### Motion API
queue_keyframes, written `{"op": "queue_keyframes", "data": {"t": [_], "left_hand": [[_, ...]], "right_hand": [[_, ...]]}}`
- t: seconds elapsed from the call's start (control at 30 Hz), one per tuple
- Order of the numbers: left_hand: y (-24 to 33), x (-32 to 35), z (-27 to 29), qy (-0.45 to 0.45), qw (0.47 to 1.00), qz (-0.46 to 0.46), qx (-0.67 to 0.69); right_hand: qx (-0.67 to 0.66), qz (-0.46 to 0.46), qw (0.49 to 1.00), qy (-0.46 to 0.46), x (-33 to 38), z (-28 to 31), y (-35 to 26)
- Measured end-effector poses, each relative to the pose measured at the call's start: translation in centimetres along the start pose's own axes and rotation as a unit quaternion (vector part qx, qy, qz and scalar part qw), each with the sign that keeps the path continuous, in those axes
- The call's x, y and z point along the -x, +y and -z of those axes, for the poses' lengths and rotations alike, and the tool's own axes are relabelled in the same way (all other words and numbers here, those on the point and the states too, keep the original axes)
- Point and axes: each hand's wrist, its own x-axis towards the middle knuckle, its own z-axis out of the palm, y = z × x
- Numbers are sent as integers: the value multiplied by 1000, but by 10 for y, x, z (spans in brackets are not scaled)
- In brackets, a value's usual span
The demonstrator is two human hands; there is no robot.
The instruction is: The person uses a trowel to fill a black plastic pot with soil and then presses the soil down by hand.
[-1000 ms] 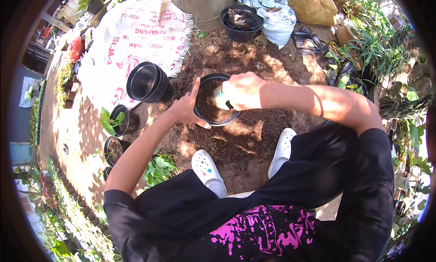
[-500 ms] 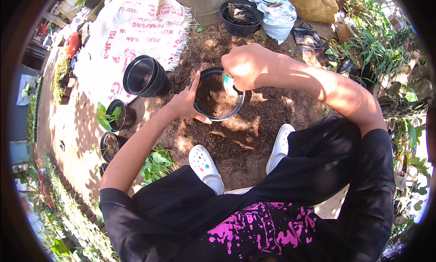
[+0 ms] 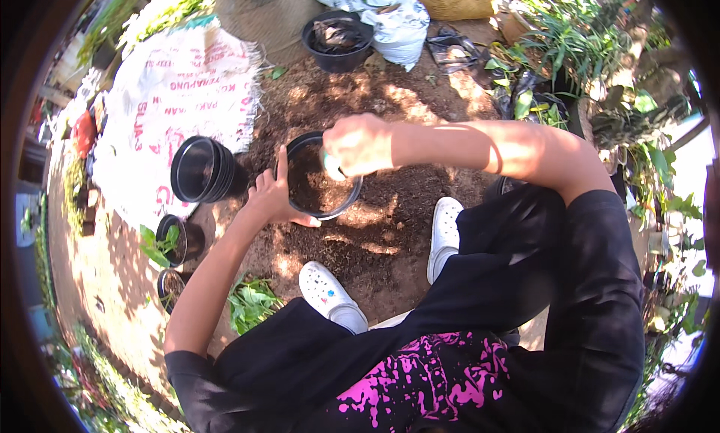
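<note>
A round black pot [image 3: 347, 206] sits on the ground in front of me, with dark loose soil [image 3: 311, 182] inside. My left hand [image 3: 271, 198] holds it from the left side, thumb by the near rim and forefinger along the far side. Over the pot's right part, my right hand [image 3: 360, 146] is closed in a fist on a small turquoise-and-white tool [image 3: 331, 163]. Its kind cannot be made out, as the fist hides most of it and its lower end is at the soil.
Nested black pots [image 3: 196, 170] stand at left beside a white printed sack [image 3: 176, 95]. Potted seedlings [image 3: 178, 242] and cut greens [image 3: 251, 304] are nearer. A black basin [image 3: 337, 47] and a white bag [image 3: 397, 32] lie beyond. My white clogs [image 3: 322, 284] flank the soil.
The whole view has shifted, so the scene sits farther left, with the pot lower in the picture. My right fist has dropped slightly toward the pot; my left hand keeps its hold.
</note>
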Motion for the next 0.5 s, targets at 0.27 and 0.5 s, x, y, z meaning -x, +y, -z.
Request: {"op": "queue_keyframes", "data": {"t": [0.27, 0.5], "left_hand": [[-11, -1, -12, 12, 1000, -5, 12], [6, 8, 1, 0, 1000, -2, 14]], "right_hand": [[75, 37, 996, -20, 2, 60, -39], [2, -40, 993, -108, 1, 23, -37]]}}
